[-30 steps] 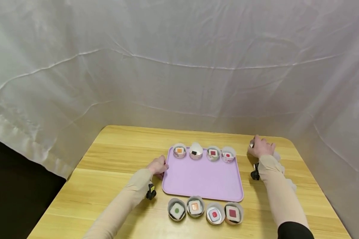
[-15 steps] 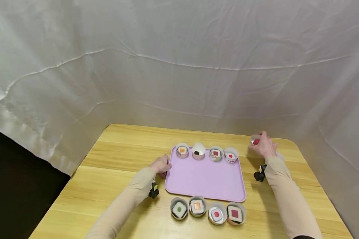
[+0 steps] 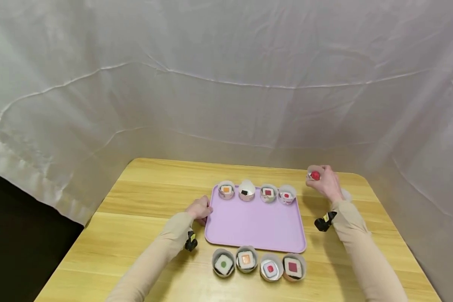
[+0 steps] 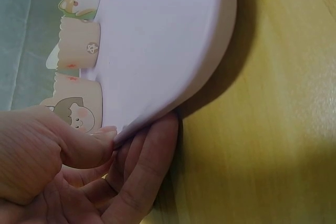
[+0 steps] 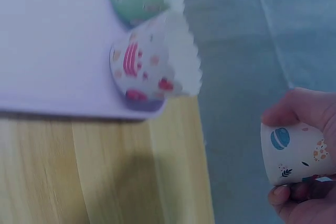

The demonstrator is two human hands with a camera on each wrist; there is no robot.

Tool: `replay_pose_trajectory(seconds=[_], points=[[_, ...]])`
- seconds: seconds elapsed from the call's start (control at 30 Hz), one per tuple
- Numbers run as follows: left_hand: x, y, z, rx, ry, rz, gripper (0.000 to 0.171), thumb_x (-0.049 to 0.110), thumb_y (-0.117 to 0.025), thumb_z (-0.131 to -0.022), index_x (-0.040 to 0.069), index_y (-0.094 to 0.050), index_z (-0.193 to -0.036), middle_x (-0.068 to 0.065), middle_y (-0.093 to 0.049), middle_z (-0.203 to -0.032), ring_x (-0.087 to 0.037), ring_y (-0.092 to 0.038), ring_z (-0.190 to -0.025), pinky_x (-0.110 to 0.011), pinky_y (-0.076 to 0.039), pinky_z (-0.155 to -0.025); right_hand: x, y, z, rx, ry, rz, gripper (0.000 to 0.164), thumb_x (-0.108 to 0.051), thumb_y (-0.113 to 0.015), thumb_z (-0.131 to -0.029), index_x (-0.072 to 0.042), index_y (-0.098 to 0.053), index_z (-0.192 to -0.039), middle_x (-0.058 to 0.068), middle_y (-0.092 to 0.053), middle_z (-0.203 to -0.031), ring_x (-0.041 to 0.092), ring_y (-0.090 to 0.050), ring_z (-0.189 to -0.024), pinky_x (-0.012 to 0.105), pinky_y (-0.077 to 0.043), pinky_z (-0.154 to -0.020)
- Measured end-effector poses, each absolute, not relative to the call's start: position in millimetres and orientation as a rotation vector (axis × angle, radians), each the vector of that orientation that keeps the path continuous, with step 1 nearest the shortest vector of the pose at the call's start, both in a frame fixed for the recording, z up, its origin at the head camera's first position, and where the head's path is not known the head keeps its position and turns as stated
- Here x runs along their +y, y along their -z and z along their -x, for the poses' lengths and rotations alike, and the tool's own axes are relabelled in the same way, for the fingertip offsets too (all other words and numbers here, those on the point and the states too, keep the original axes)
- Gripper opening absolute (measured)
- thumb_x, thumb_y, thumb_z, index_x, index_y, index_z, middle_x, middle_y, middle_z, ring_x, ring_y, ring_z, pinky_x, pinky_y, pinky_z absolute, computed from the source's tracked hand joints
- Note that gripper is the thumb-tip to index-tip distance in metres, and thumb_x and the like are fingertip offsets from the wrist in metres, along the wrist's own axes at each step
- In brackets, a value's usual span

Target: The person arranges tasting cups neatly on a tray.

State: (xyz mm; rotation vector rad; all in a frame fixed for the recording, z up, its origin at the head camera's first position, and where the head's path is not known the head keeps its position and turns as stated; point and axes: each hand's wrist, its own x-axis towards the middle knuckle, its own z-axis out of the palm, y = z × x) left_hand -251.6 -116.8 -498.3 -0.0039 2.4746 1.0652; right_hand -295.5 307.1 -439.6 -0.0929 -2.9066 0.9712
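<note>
The lilac tray (image 3: 254, 222) lies on the table, its left rim pinched between thumb and fingers of my left hand (image 3: 199, 208). In the left wrist view the thumb (image 4: 89, 148) is on top of the rim and the fingers are beneath. My right hand (image 3: 329, 183) grips a paper baking cup (image 5: 294, 153) with printed pictures, raised to the right of the tray's far corner. Something red shows inside this cup (image 3: 310, 174). Several paper cups line the tray's far edge, among them one holding an orange-topped piece (image 3: 226, 190) and one printed with pink pictures (image 5: 144, 61).
In front of the tray several more cups stand in a row, holding a green-dotted square (image 3: 223, 264), an orange-topped one (image 3: 246, 260) and red-topped ones (image 3: 293, 267). A whitish cup (image 3: 346, 194) is partly hidden behind my right wrist. Pale cloth (image 3: 226, 105) hangs behind the table.
My right hand has lifted the cup with the red thing off the table's right side and carried it slightly left. My left hand keeps its place on the tray rim.
</note>
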Motion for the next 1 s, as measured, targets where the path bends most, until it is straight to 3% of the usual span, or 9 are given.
replay_pose_trajectory(seconds=[0.17,0.33,0.5,1.0], points=[[-116.0,497.5,251.8,2.47,-1.062,0.003,0.006,0.006,-0.052,-0.101,0.001,-0.048,-0.099,-0.015,-0.056,-0.084,-0.022,-0.064,-0.061,-0.03,-0.061,-0.052,296.5,431.0,287.6,-2.91,-0.945,0.002,0.073,-0.02,-0.074,-0.081,0.013,-0.045,-0.139,0.039,-0.042,-0.144,0.058,-0.043,-0.126,0.068,-0.042,-0.107],[-116.6,494.2,250.5,2.472,-1.063,-0.001,0.007,0.006,-0.051,-0.102,0.001,-0.048,-0.098,-0.015,-0.057,-0.082,-0.021,-0.064,-0.061,-0.03,-0.062,-0.054,283.4,426.8,280.8,-2.889,-0.889,-0.118,0.057,-0.017,-0.074,-0.081,0.004,-0.058,-0.131,0.037,-0.048,-0.139,0.057,-0.048,-0.122,0.067,-0.044,-0.103],[-117.9,492.6,250.5,2.464,-1.068,0.01,0.007,0.006,-0.051,-0.102,0.002,-0.048,-0.098,-0.014,-0.056,-0.082,-0.02,-0.063,-0.061,-0.031,-0.063,-0.056,266.8,427.2,276.7,-2.897,-0.868,-0.23,0.051,-0.015,-0.073,-0.081,-0.003,-0.062,-0.129,0.034,-0.05,-0.137,0.055,-0.053,-0.119,0.064,-0.048,-0.099],[-120.1,495.6,253.3,2.454,-1.08,0.017,0.006,0.006,-0.051,-0.102,0.001,-0.048,-0.099,-0.016,-0.056,-0.085,-0.022,-0.064,-0.062,-0.031,-0.062,-0.054,206.4,436.6,270.7,-2.884,-0.892,-0.451,0.044,-0.01,-0.078,-0.074,-0.006,-0.068,-0.116,0.025,-0.062,-0.124,0.041,-0.061,-0.108,0.052,-0.053,-0.089]])
